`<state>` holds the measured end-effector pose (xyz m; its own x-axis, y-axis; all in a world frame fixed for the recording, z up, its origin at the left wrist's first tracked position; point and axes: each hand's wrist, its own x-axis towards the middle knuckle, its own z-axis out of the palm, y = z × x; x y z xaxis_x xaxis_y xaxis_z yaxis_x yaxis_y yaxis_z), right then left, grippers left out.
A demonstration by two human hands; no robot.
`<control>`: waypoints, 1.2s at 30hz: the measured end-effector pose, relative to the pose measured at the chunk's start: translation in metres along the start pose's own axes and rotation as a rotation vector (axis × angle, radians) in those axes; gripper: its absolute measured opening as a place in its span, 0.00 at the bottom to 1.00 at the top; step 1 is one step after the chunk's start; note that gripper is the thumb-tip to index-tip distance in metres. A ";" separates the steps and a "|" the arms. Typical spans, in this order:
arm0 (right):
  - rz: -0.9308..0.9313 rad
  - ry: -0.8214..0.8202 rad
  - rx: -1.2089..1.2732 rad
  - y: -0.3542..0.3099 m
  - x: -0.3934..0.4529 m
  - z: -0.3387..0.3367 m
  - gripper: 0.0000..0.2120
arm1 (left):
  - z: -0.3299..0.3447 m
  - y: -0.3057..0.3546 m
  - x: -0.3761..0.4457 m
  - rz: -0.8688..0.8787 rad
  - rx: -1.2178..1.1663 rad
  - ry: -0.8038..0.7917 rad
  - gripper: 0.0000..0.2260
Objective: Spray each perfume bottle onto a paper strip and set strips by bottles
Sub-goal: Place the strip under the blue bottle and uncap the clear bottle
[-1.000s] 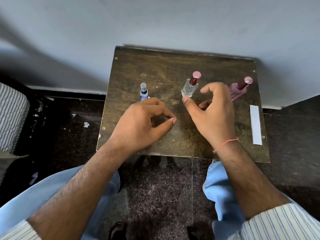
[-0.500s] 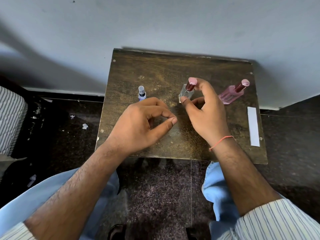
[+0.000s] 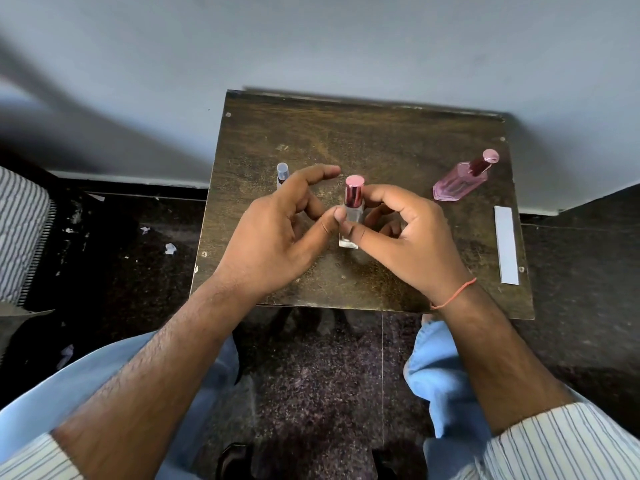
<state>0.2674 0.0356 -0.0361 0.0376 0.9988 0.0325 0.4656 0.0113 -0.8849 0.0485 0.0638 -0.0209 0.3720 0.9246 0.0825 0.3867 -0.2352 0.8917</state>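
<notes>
Right hand point(image 3: 412, 237) gripping clear bottle point(image 3: 351, 220) upright over mid desk point(image 3: 381, 133), left hand point(image 3: 277, 233) thumb touching its side, fingers loosely curled, small bottle point(image 3: 282, 173) behind left hand, pink bottle point(image 3: 462, 180) far right, paper strip point(image 3: 506, 245) at right edge

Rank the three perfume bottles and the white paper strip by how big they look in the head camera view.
1. Pink bottle, at the table's far right.
2. White paper strip: longer but narrower, so close to the pink bottle.
3. Clear bottle with the pink cap, held in the right hand.
4. Small blue-capped bottle, partly hidden behind the left hand.
</notes>
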 end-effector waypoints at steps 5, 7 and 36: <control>-0.134 -0.097 -0.025 -0.001 -0.006 -0.012 0.17 | 0.010 0.000 0.002 0.003 -0.072 -0.015 0.15; -0.141 -0.106 -0.052 0.003 -0.006 -0.017 0.17 | 0.014 0.001 0.003 -0.006 -0.111 -0.029 0.13; -0.048 -0.028 -0.050 0.019 -0.008 -0.023 0.15 | -0.057 -0.023 0.003 -0.327 0.335 0.332 0.09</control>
<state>0.2964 0.0270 -0.0427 -0.0101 0.9981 0.0604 0.5103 0.0571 -0.8581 -0.0080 0.0889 -0.0159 -0.0757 0.9971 0.0094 0.7039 0.0468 0.7088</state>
